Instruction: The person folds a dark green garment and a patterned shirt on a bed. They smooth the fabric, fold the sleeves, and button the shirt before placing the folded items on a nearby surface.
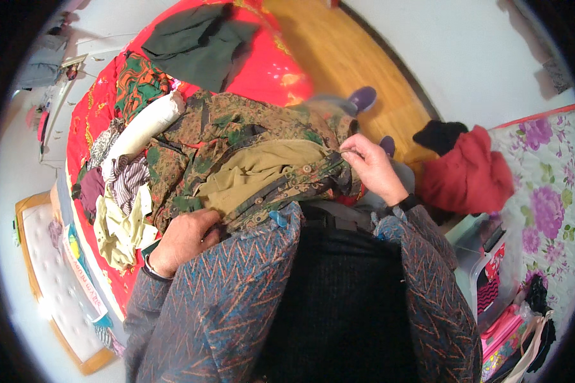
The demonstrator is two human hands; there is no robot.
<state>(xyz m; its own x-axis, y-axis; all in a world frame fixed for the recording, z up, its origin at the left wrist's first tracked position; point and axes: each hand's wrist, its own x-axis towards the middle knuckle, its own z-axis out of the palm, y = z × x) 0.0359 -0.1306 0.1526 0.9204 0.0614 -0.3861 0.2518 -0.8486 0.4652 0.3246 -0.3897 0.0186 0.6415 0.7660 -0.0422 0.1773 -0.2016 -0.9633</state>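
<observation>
A camouflage-patterned button-front garment (249,117) with a plain tan inside (263,165) lies spread before me on a red bedcover. My right hand (376,167) pinches the garment's edge at the right end of its buttoned strip (287,179). At the other end of that strip, my left hand (187,239) has its fingers curled on the cloth, their tips partly hidden. Left of the garment lie a white roll (146,125), a striped cloth (128,182) and a pale yellow-green cloth (120,230).
A dark green cloth (191,45) lies on the far part of the red bedcover (268,62). Red clothing (467,177) and a clear plastic bin (467,263) are to my right, beside a floral-covered surface (546,191). A wood-framed tufted headboard (60,277) is at left.
</observation>
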